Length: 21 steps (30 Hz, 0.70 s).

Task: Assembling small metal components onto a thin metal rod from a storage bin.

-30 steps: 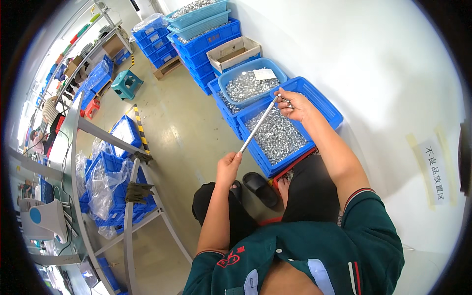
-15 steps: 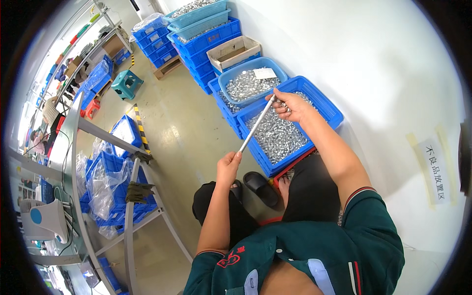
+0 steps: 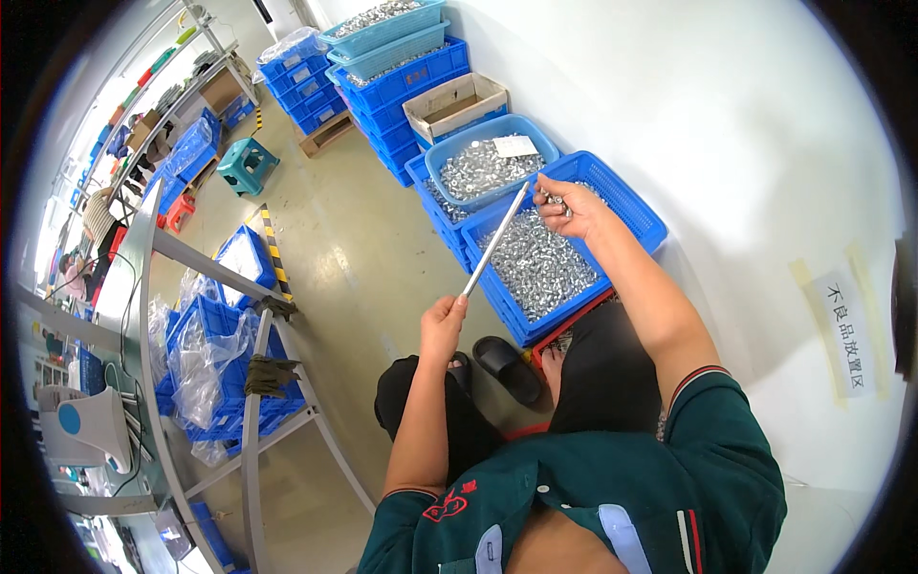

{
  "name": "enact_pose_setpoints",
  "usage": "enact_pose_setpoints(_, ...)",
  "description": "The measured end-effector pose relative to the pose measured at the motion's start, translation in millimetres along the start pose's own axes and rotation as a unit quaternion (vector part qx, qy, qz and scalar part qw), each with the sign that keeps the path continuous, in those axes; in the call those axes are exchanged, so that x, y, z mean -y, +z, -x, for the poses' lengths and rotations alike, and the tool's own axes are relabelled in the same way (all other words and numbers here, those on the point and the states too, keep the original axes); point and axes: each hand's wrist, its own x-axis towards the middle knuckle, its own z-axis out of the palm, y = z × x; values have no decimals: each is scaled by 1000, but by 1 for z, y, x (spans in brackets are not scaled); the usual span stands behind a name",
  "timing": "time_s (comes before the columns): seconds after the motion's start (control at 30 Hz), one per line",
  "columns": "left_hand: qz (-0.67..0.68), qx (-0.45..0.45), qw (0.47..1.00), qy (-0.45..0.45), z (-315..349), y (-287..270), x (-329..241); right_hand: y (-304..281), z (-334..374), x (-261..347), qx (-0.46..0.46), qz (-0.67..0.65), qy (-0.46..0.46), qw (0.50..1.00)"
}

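Observation:
My left hand is closed round the lower end of a slim silver metal rod, which slants up and away to the right. Just right of the rod's far tip is my right hand, its fingers curled round several small shiny metal parts; their exact kind is too small to tell. A narrow gap separates the fingertips from the rod. Both hands are over or beside a blue plastic basket heaped with loose silver metal parts of like look.
Behind the basket stands a lighter blue tub of metal parts with a white paper on it. A cardboard box and stacked blue crates follow along the wall. A metal-framed table and wrapped blue crates are left.
My right fingers have come off the rod's far tip and moved slightly right. The rod's tip has swung a little left; my left hand is nearly still.

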Motion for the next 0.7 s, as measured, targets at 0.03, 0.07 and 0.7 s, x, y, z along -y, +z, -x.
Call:
enact_pose_setpoints(0.03,0,0,1000,0,0,0,0,-1,0,1,13,-2,7,1000)
enact_pose_setpoints(0.07,-6,-1,1000,1,0,0,0,-1,0,1,25,-5,14,1000)
enact_pose_setpoints(0.7,-27,20,999,14,0,1,2,2,-2,0,-47,-35,7,998)
